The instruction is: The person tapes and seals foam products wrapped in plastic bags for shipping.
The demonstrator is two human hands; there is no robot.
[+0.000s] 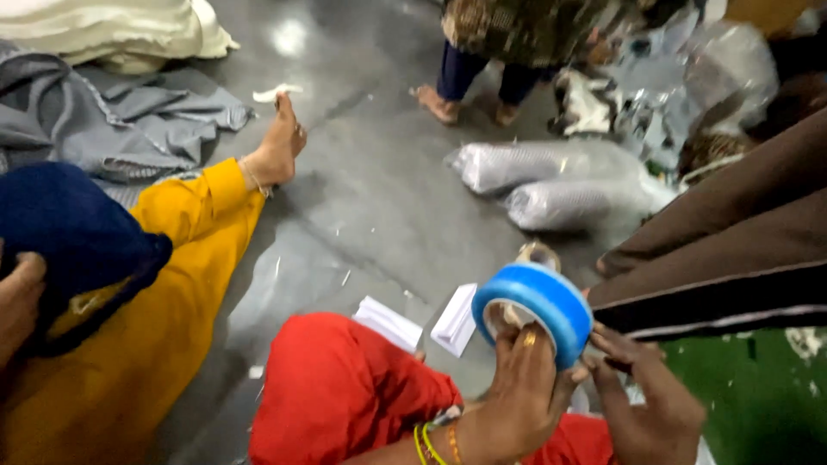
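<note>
The blue roll of tape (536, 308) sits at about five o'clock in the view, lifted off the floor (379, 189) and held over the person's red-clad knee (340, 387). The left hand (515, 396), with bangles at the wrist, has its fingers (527, 344) curled closed around the roll, a ringed finger pressed into the core and the thumb along the outer band. The right hand (650, 405) lies just beside it at four o'clock, fingers loosely bent and touching the roll's lower edge, apparently feeling for the loose end; whether it pinches any tape cannot be told. To do this well, I judge the left hand should keep the roll steady and turn it slowly while a right fingernail runs along the band to find the seam, then peel flat and straight so the tape does not split. Folded white papers (431, 323) lie on the floor at six o'clock, two plastic-wrapped bundles (551, 181) at two o'clock, and another person's yellow-clad leg (155, 301) stretches out at nine o'clock.
</note>
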